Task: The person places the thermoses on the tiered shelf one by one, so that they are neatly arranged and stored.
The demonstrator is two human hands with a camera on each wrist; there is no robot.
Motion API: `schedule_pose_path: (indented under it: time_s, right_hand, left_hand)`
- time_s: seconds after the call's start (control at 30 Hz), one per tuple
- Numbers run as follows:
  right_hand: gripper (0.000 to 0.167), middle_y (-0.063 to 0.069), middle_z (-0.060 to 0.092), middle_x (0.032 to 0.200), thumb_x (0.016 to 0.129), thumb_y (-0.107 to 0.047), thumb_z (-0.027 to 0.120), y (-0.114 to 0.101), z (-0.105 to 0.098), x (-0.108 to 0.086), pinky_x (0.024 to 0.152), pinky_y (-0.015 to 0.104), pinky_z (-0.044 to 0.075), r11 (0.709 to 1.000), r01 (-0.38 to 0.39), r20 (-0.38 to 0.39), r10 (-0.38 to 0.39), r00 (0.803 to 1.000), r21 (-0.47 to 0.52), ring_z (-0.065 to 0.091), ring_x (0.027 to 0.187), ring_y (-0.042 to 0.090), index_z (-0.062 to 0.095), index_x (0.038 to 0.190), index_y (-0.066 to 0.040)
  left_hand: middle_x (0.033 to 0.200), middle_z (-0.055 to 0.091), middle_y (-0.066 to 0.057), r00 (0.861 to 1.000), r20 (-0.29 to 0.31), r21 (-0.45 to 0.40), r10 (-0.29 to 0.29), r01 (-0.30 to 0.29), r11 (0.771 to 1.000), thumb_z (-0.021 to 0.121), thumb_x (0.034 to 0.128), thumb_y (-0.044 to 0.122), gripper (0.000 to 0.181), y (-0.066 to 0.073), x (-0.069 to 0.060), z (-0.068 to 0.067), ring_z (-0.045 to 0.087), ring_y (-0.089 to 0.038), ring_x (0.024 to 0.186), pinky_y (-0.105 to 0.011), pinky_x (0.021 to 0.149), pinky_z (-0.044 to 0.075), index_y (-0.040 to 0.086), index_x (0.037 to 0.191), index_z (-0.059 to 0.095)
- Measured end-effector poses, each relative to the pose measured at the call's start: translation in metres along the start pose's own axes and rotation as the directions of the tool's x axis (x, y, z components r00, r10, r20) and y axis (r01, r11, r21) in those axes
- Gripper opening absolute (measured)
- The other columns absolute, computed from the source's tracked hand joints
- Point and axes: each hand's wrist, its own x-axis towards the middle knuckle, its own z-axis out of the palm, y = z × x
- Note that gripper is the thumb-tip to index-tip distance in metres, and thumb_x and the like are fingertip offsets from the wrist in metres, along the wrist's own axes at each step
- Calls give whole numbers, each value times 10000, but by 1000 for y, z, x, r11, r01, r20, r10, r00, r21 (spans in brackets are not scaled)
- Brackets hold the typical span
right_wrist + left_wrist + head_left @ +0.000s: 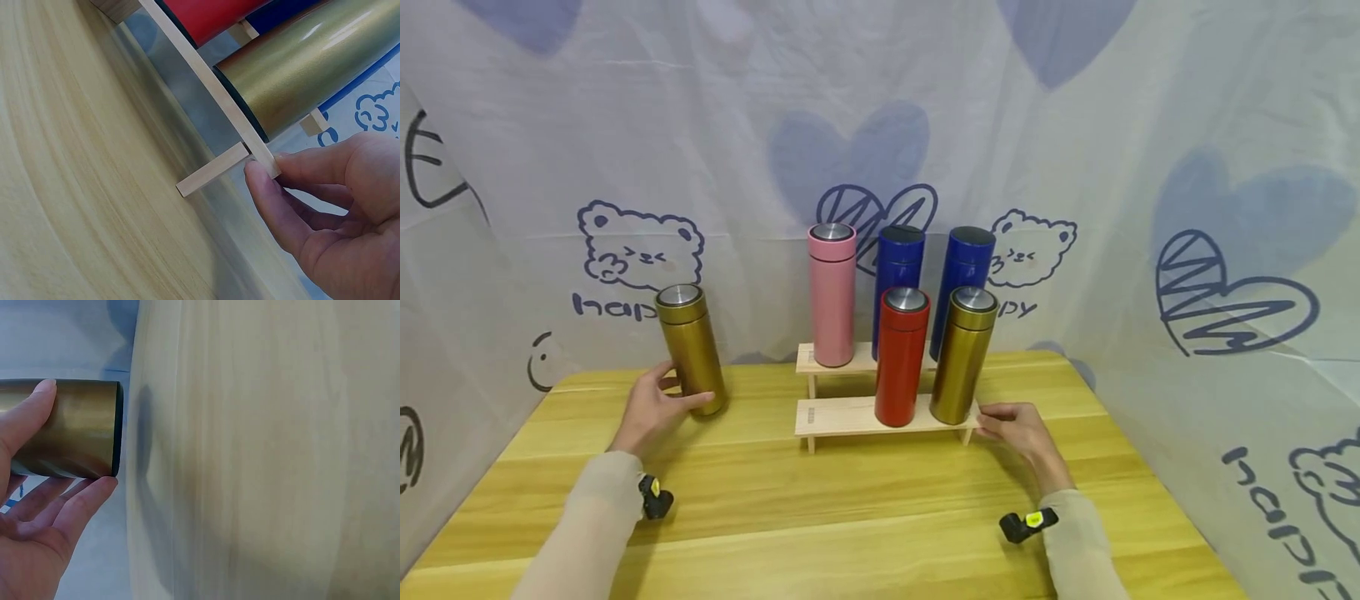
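Observation:
On the left, my left hand (657, 406) grips a gold thermos bottle (692, 350) low on its body, thumb on one side and fingers on the other. The left wrist view shows a narrow gap between the gold bottle's base (117, 428) and the wooden table. My right hand (1018, 427) pinches the right end of the lower shelf of a small two-step wooden stand (842, 415). Beside those fingers, a second gold bottle (964, 358) stands on that shelf, with a red bottle (902, 358) to its left.
A pink bottle (832, 300) and two blue bottles (898, 258) stand on the upper shelf (861, 358), the blue ones partly hidden by the front bottles. The wooden table (820, 517) ends at a patterned curtain (737, 150) behind the stand.

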Motion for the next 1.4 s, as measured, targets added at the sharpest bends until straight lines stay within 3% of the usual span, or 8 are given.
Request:
schedule_pose_path:
  time_s: [0.17,0.7,1.4]
  right_hand:
    - [380,412,614,1276,987,62,608,-1,-2,-1,806,276,649,1000,-4,4,4,1000,4,758,819,107,543,1318,236]
    - [377,395,645,1233,982,59,618,-1,0,-3,794,271,649,1000,-4,1,4,1000,1,752,798,98,550,1304,241]
    - [367,382,653,1213,988,51,614,-2,1,-2,799,277,650,1000,-3,-1,3,1000,-9,753,801,100,559,1303,231]
  left_hand:
    - [1507,485,-341,1000,5,10,15,-15,1000,856,848,396,1023,8,-7,3,547,-494,1324,-619,1104,472,-27,1595,299]
    - [1458,531,-335,994,64,-32,89,-87,996,887,821,335,963,39,-19,17,642,-500,1224,-526,957,606,-32,1553,380]
    - [1438,569,-315,990,106,-84,94,-85,993,909,793,329,951,80,-30,36,652,-491,1222,-522,951,612,25,1550,421]
